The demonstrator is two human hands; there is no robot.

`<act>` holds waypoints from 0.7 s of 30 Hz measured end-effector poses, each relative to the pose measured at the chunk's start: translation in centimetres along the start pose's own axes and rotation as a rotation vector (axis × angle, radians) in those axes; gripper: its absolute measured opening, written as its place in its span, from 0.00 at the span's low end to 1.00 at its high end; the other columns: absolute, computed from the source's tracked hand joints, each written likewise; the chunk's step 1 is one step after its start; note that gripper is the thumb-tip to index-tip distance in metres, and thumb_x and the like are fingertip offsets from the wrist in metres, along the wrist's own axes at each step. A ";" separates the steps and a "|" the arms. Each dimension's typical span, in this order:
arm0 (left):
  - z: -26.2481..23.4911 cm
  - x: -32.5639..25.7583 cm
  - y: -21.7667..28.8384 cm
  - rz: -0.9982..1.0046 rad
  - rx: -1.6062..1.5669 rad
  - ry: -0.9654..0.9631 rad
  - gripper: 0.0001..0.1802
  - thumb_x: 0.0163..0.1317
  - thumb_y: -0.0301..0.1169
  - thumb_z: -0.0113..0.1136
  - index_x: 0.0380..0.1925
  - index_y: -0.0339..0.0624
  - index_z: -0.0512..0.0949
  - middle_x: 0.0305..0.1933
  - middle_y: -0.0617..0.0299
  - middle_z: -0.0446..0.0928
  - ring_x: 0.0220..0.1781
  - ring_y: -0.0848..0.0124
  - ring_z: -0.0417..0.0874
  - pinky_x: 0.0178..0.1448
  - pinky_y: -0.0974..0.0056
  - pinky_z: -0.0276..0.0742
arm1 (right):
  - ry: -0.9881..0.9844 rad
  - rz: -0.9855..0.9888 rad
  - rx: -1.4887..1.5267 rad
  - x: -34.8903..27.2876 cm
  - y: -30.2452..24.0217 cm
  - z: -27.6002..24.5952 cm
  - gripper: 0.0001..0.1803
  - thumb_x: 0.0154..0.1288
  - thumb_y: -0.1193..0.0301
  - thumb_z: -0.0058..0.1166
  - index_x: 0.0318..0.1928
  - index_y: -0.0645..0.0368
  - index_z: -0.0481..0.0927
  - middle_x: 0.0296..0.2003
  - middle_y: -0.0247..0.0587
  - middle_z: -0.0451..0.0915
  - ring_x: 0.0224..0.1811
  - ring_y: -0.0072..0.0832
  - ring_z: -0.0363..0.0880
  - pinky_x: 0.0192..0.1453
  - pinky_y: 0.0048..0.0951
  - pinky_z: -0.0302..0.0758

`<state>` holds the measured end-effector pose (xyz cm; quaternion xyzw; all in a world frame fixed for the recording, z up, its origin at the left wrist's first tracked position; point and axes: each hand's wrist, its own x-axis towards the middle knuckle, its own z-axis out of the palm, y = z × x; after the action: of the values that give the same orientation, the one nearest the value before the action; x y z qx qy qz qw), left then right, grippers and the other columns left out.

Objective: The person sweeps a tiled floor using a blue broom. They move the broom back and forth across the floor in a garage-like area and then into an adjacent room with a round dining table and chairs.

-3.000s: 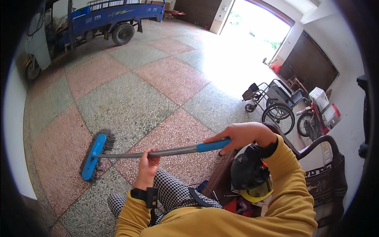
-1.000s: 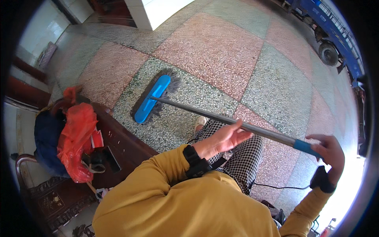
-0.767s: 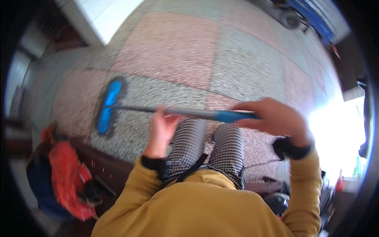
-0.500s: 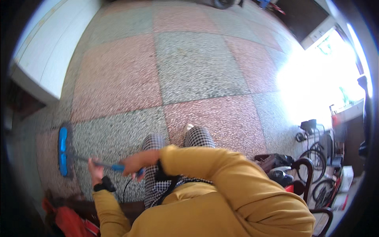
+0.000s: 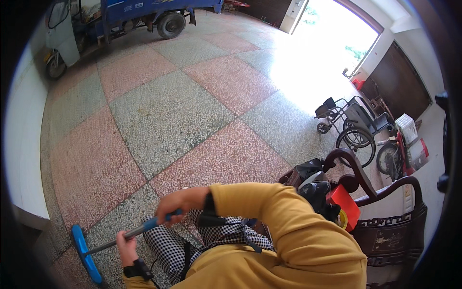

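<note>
Mop head (image 5: 86, 256): blue bar, lower left, near the foot of the white wall (image 5: 24, 159). Looks set on the terrazzo floor (image 5: 168, 120); underside hidden, so you can't confirm contact from here.
Pole (image 5: 110, 243): grey, slants up from the middle of the bar toward your lap, ends in a blue grip (image 5: 149, 224).
Right hand (image 5: 171, 207): yours, wrapped round the blue grip near its end, slightly blurred.
Left hand (image 5: 126, 247): yours, pinching the grey pole below the grip, fingers curled round it.
Hand spacing: fairly close. Sliding the left lower would likely give you better control of twist.
Pressure: keep it even along the bar; a low slant like this could lift one edge.
Steering: let the left guide, the right push and pull along the pole's line.
Wall side: leave a little room there, or the bar's end may knock.
Checked trousers (image 5: 166, 245): right under your grip. Carry the pole just above the thighs to avoid snagging.
Right elbow: dark carved bench (image 5: 390, 236) and red box (image 5: 344, 207) are near it. Keep it tucked.
Wheelchair (image 5: 360, 119): well apart, no conflict.
</note>
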<state>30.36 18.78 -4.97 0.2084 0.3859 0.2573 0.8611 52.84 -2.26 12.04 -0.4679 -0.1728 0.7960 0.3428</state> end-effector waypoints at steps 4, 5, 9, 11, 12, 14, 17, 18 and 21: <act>10.8 -4.2 -6.3 -0.210 0.054 -0.013 0.05 0.52 0.24 0.48 0.21 0.41 0.64 0.23 0.58 0.68 0.28 0.64 0.75 0.35 0.62 0.76 | 0.197 -0.035 0.078 -12.3 3.4 -0.4 0.10 0.55 0.72 0.48 0.38 0.62 0.69 0.17 0.37 0.71 0.08 0.15 0.60 0.08 0.17 0.57; 13.3 -5.2 -7.6 -0.265 0.112 0.013 0.05 0.53 0.25 0.50 0.22 0.40 0.65 0.24 0.58 0.69 0.29 0.63 0.76 0.35 0.61 0.77 | 0.197 -0.045 0.099 -15.4 4.2 0.0 0.18 0.56 0.72 0.48 0.47 0.61 0.66 0.18 0.36 0.71 0.08 0.14 0.59 0.08 0.16 0.57; 21.7 -8.8 -12.2 -0.480 0.189 -0.202 0.06 0.58 0.29 0.50 0.28 0.38 0.68 0.27 0.57 0.73 0.31 0.63 0.78 0.37 0.59 0.78 | 0.390 -0.018 0.033 -26.1 5.7 3.0 0.30 0.59 0.66 0.47 0.61 0.56 0.55 0.19 0.32 0.69 0.10 0.12 0.61 0.09 0.15 0.58; 24.4 -10.3 -14.4 -0.501 0.226 -0.318 0.06 0.59 0.30 0.49 0.26 0.39 0.68 0.26 0.58 0.73 0.31 0.65 0.78 0.40 0.59 0.79 | 0.462 0.000 -0.115 -29.6 6.0 4.8 0.30 0.60 0.63 0.47 0.61 0.54 0.54 0.19 0.30 0.68 0.10 0.11 0.61 0.09 0.15 0.58; 25.7 -10.5 -15.2 -0.533 0.220 -0.352 0.06 0.59 0.30 0.49 0.26 0.39 0.69 0.27 0.58 0.73 0.31 0.65 0.78 0.40 0.58 0.79 | 0.512 0.050 -0.106 -30.7 6.0 5.4 0.30 0.61 0.62 0.47 0.61 0.54 0.54 0.19 0.30 0.68 0.10 0.11 0.61 0.09 0.14 0.58; 27.2 -10.6 -16.6 -0.543 0.246 -0.392 0.06 0.59 0.30 0.49 0.27 0.39 0.69 0.27 0.58 0.74 0.31 0.65 0.78 0.40 0.58 0.79 | 0.549 0.069 -0.057 -31.9 6.1 6.1 0.30 0.61 0.61 0.46 0.62 0.52 0.54 0.19 0.29 0.67 0.10 0.10 0.60 0.09 0.14 0.58; 28.1 -9.4 -17.2 -0.568 0.250 -0.422 0.06 0.59 0.30 0.49 0.28 0.38 0.69 0.27 0.58 0.74 0.31 0.65 0.78 0.40 0.58 0.79 | 0.585 0.048 0.016 -31.3 6.0 5.3 0.29 0.63 0.60 0.43 0.62 0.53 0.54 0.18 0.28 0.65 0.09 0.10 0.59 0.08 0.13 0.57; 28.1 -8.6 -17.0 -0.578 0.251 -0.396 0.06 0.59 0.30 0.49 0.28 0.38 0.69 0.27 0.58 0.74 0.31 0.64 0.78 0.39 0.58 0.79 | 0.625 0.096 0.034 -30.7 5.8 4.6 0.29 0.63 0.59 0.43 0.62 0.53 0.54 0.18 0.28 0.65 0.09 0.10 0.58 0.08 0.13 0.57; 27.5 -5.4 -15.5 -0.523 0.286 -0.419 0.07 0.58 0.30 0.50 0.28 0.37 0.70 0.26 0.59 0.74 0.30 0.64 0.78 0.38 0.58 0.80 | 0.580 0.061 0.026 -28.2 4.5 2.2 0.28 0.64 0.58 0.41 0.61 0.54 0.54 0.18 0.28 0.65 0.09 0.11 0.57 0.07 0.13 0.57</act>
<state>52.91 -0.95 6.32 0.2693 0.2734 -0.0765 0.9203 58.46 -25.27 28.13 -0.6767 -0.0433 0.6410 0.3596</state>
